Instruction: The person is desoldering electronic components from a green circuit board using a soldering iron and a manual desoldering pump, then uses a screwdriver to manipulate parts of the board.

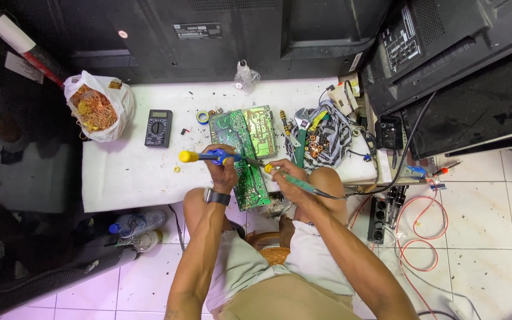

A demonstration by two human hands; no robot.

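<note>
We are gripping a blue-and-yellow solder sucker (204, 156) in our left hand (223, 172) and a soldering iron (296, 182) in our right hand (287, 178), both tips meeting over the green circuit board (241, 151) to reach one spot.

A low white table (125, 178) is sitting on pale floor tiles (493, 237); dark television backs (220, 35), possibly stacked, are leaning beyond, under pinkish light.

Both bare arms reach forward over the knees — the left hand (223, 169), a watch on its wrist, is curled closed; the right hand (287, 178) is curled too, fingers pinched, close beside it.
</note>
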